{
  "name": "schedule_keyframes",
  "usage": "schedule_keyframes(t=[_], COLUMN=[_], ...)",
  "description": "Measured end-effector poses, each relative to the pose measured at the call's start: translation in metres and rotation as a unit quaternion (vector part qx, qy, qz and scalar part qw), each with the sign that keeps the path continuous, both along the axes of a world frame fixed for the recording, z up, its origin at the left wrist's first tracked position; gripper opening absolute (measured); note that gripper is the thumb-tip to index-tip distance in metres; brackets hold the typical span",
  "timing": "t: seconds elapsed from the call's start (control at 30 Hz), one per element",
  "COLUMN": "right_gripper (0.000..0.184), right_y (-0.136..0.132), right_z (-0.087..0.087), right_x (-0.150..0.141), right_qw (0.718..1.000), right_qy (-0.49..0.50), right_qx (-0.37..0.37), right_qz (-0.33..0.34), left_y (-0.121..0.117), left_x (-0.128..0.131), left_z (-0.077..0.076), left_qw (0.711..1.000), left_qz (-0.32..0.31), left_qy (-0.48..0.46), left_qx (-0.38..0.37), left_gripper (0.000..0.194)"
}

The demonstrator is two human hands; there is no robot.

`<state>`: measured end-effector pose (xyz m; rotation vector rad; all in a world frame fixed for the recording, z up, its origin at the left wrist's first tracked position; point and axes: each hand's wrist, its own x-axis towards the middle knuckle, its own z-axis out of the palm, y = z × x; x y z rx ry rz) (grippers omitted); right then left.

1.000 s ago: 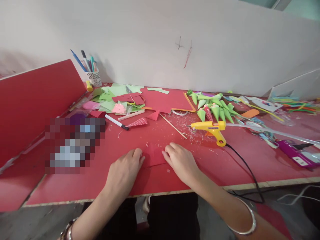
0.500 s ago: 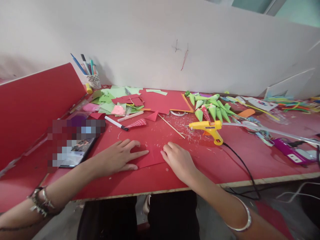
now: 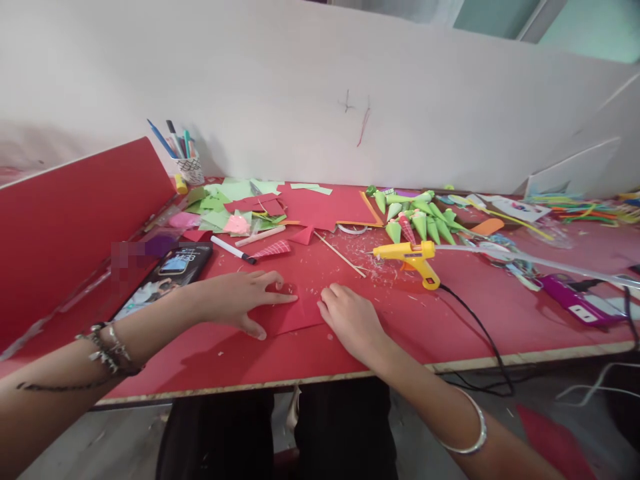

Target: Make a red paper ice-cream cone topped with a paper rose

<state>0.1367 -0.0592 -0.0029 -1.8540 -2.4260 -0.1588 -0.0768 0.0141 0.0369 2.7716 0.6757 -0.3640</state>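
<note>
A sheet of red paper [image 3: 300,312] lies on the red tabletop [image 3: 240,363], close to its front edge and hard to tell from it in colour. My left hand [image 3: 245,300] is open over its left side, index finger stretched onto the paper and thumb apart. Curled and closed, my right hand [image 3: 347,320] presses at the paper's right side; its fingertips partly hide that edge. Beyond the hands lie a red patterned paper piece [image 3: 273,249], a capped white marker [image 3: 230,248] and a thin wooden stick [image 3: 343,255].
A yellow glue gun [image 3: 410,253] with a black cord lies right of my hands. Green paper cones [image 3: 423,217] are heaped behind it. At left are a phone [image 3: 173,273] and a pen cup [image 3: 190,170]. Paper scraps [image 3: 215,200] cover the back left.
My left hand has lifted slightly, its thumb spreading away from the index finger. My right hand stays at the paper's right side. The view has shifted a little.
</note>
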Motion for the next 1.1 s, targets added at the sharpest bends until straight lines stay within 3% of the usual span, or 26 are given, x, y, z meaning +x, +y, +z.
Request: schedule_keyframes(t=[0.07,0.17,0.23,0.3,0.6,0.87,1.1], right_gripper=[0.017,0.033,0.036,0.035,0.036,0.04,0.041], right_y=[-0.003,-0.01,-0.014,-0.017,-0.02,-0.024,-0.026], right_z=[0.002,0.006,0.007,0.007,0.012,-0.001,-0.008], right_x=[-0.001,-0.005,-0.009,-0.012,0.007,0.044,0.061], right_qw=[0.998,0.982,0.963,0.953,0.96,0.979,0.982], right_qy=[-0.014,-0.027,-0.016,-0.001,0.013,0.075,0.102], right_qx=[0.047,0.09,0.067,0.032,-0.035,-0.026,-0.021], right_qz=[0.028,0.163,0.261,0.302,0.279,0.19,0.155], left_y=[0.0,-0.001,-0.001,-0.001,0.0,-0.001,0.0], left_x=[0.002,0.003,0.003,0.003,0.002,0.003,0.004], left_z=[0.002,0.003,0.004,0.004,0.003,0.004,0.003], left_qw=[1.0,1.0,1.0,1.0,0.999,0.999,0.999], left_qz=[0.0,0.007,0.015,0.019,0.024,0.026,0.028], left_qy=[0.002,-0.004,-0.005,0.0,0.021,0.015,0.003], left_qx=[-0.004,-0.007,-0.011,-0.014,-0.004,-0.017,-0.019], left_gripper=[0.073,0.072,0.073,0.074,0.075,0.076,0.075])
